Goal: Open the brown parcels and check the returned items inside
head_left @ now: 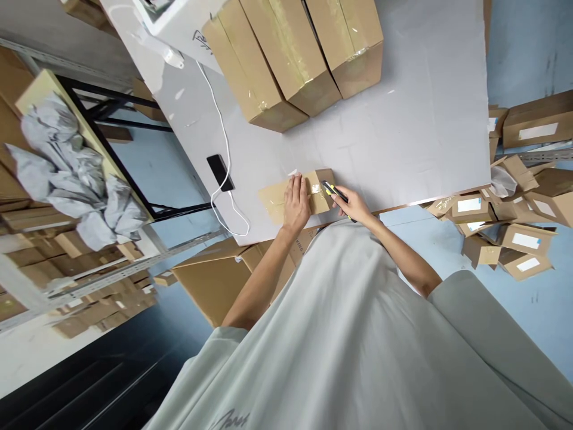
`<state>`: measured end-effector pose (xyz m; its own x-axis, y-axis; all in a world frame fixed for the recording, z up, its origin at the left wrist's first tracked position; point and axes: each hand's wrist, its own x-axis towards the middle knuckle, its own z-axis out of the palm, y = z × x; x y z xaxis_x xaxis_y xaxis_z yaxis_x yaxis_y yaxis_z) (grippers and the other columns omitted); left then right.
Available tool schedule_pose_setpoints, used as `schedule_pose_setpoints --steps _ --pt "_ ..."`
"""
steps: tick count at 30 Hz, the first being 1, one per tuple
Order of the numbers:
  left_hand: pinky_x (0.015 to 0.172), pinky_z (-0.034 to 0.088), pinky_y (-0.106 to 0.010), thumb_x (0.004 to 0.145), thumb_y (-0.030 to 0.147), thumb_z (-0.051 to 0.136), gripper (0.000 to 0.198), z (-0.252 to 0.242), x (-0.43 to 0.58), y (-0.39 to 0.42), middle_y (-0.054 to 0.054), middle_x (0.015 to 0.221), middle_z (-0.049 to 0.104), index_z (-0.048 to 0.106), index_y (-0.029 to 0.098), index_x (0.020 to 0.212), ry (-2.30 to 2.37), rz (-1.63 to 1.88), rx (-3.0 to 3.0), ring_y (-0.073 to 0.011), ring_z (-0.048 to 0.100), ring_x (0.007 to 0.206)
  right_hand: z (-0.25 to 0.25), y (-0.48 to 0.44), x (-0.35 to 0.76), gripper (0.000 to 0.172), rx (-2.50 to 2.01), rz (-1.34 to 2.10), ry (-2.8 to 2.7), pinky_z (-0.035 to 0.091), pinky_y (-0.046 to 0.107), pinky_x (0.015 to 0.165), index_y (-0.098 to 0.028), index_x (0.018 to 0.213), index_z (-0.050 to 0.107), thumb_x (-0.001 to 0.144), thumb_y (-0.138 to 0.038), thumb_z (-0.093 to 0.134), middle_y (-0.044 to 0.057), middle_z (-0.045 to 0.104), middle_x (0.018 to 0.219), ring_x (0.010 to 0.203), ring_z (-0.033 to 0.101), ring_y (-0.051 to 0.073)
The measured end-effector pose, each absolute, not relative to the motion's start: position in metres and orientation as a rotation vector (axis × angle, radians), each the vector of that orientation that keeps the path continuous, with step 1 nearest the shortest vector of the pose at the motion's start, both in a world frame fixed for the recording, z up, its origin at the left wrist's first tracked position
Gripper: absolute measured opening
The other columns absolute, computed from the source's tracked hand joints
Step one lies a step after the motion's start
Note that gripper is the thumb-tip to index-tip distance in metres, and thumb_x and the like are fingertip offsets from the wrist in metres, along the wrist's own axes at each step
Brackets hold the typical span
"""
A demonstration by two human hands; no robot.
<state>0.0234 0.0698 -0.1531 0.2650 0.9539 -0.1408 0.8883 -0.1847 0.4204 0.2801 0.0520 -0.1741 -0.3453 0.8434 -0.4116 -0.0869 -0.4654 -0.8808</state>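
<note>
The left hand [296, 202] lies flat, fingers extended, on a small carton [317, 192]; at the carton's three o'clock, the right hand [352, 206] grips a cutter [332, 190].

Near frame centre, the bare left hand [296, 209] lies palm-down, fingers [296, 186] extended; the bare right hand [353, 205] beside it curls, thumb position hard to discern.

room: tabletop [430, 128] ahead-right of small box [319, 203] | far side: three cartons [286, 51], seemingly tight-packed | left: white cable [221, 112], black phone [218, 169]
</note>
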Motion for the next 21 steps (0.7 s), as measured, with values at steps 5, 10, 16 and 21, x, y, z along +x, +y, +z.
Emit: schedule_pose_setpoints --steps 5,10,16,21 --pt "0.149 0.024 -0.069 0.122 0.038 0.031 0.065 -0.153 0.024 0.069 -0.029 0.187 0.044 0.047 0.008 0.177 1.687 0.185 2.145 -0.0366 0.025 0.185 -0.174 0.051 0.281 0.057 -1.239 1.872 -1.088 0.060 0.021 0.054 -0.020 0.149 0.071 0.113 -0.064 0.066 -0.002 0.079 0.090 0.054 0.068 0.010" --pt "0.148 0.024 -0.071 0.122 0.040 0.031 0.065 -0.147 0.028 0.069 -0.029 0.188 0.043 0.046 0.011 0.179 1.708 0.152 2.102 -0.0371 0.026 0.184 -0.173 0.055 0.285 0.059 -1.219 1.893 -1.127 0.058 0.020 0.052 -0.020 0.153 0.072 0.114 -0.064 0.066 -0.001 0.078 0.087 0.056 0.069 0.012" --pt "0.149 0.025 -0.070 0.122 0.046 0.029 0.068 -0.145 0.032 0.069 -0.029 0.186 0.045 0.049 0.012 0.177 1.726 0.184 2.072 -0.0367 0.026 0.184 -0.175 0.051 0.294 0.061 -1.176 1.969 -1.150 0.055 0.020 0.050 -0.017 0.160 0.071 0.113 -0.057 0.071 -0.004 0.073 0.078 0.050 0.061 0.010" --pt "0.148 0.025 -0.069 0.122 0.046 0.027 0.069 -0.147 0.031 0.066 -0.030 0.185 0.047 0.051 0.011 0.176 1.714 0.186 2.111 -0.0367 0.027 0.184 -0.170 0.042 0.302 0.053 -1.218 1.989 -1.165 0.056 0.020 0.051 -0.020 0.157 0.073 0.113 -0.050 0.073 -0.005 0.073 0.078 0.050 0.063 0.010"
